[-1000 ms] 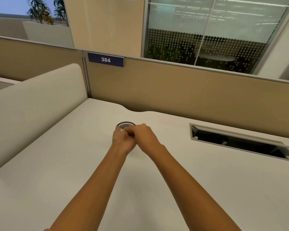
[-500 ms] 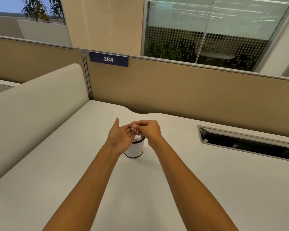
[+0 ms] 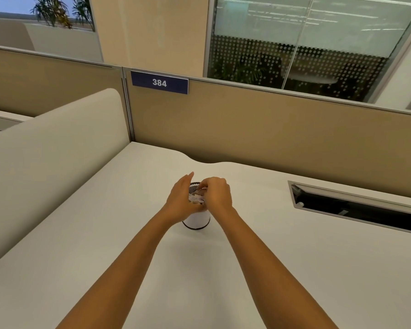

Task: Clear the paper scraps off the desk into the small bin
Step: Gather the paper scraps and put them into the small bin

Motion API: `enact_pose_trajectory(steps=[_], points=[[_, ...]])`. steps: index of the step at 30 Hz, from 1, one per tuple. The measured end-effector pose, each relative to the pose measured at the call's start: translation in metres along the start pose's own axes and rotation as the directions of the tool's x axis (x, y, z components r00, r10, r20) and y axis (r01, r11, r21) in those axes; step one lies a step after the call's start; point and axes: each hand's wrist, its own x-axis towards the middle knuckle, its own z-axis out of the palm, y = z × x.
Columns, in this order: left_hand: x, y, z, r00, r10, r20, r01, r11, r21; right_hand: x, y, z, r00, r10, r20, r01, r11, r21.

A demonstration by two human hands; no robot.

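1. Head view: the left hand [image 3: 179,203] is cupped over the left side of the small bin [image 3: 197,221], thumb raised. Its fingertips are hidden, so I cannot tell whether it grips anything.
2. The paper scraps [image 3: 196,198] sit bunched between the two hands, right at the bin's mouth, mid-desk.
3. The right hand [image 3: 218,195] has its fingers curled and pinches the scraps from the right side.
4. Progress, as I judge it: the task is close to done. No loose scraps show anywhere on the desk [image 3: 105,245]; what is left is to let this bunch drop into the bin and draw the hands away.
5. Around: a pale side screen [image 3: 45,150] bounds the desk at left, and a tan partition [image 3: 259,129] with a "384" plate [image 3: 159,83] closes the far edge.
6. At right, well apart from the bin, lies an open cable slot [image 3: 356,206]. Nothing stands in the way of the drop.
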Motion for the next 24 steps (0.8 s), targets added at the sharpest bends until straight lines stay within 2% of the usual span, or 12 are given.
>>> enact_pose_trajectory(steps=[3,7,10,14,16,18,20,22,24], points=[[0.002,-0.008,0.006,1.000,0.007,-0.004,-0.007,0.999,0.043,-0.004,-0.005,0.005,0.989,-0.101,0.110,0.125,0.964,-0.233],[0.005,-0.017,0.010,1.000,-0.005,-0.018,0.005,1.000,-0.002,-0.003,-0.010,0.002,0.959,-0.080,0.273,0.180,0.913,-0.365],[0.006,-0.024,0.013,1.000,0.008,-0.029,-0.009,1.000,-0.029,-0.005,-0.013,-0.003,0.944,-0.078,0.322,0.193,0.919,-0.343],[0.007,-0.030,0.016,0.998,-0.006,-0.069,-0.002,0.993,-0.116,-0.014,-0.015,-0.016,0.970,-0.194,0.146,0.213,0.968,-0.129],[0.008,-0.033,0.016,0.998,-0.015,-0.068,0.006,0.991,-0.132,-0.015,-0.014,-0.021,0.971,-0.209,0.114,0.221,0.970,-0.104],[0.008,-0.035,0.015,0.998,-0.017,-0.059,0.008,0.989,-0.145,-0.017,-0.012,-0.022,0.960,-0.204,0.191,0.240,0.953,-0.187],[0.008,-0.037,0.016,0.998,-0.017,-0.059,0.007,0.988,-0.152,-0.023,-0.010,-0.017,0.919,-0.198,0.340,0.297,0.917,-0.267],[0.009,-0.038,0.016,0.998,-0.011,-0.068,0.000,0.988,-0.154,-0.031,-0.005,-0.011,0.871,-0.204,0.448,0.349,0.897,-0.272],[0.008,-0.038,0.016,0.997,0.001,-0.077,-0.014,0.985,-0.170,-0.033,-0.003,-0.008,0.869,-0.158,0.468,0.301,0.921,-0.248]])
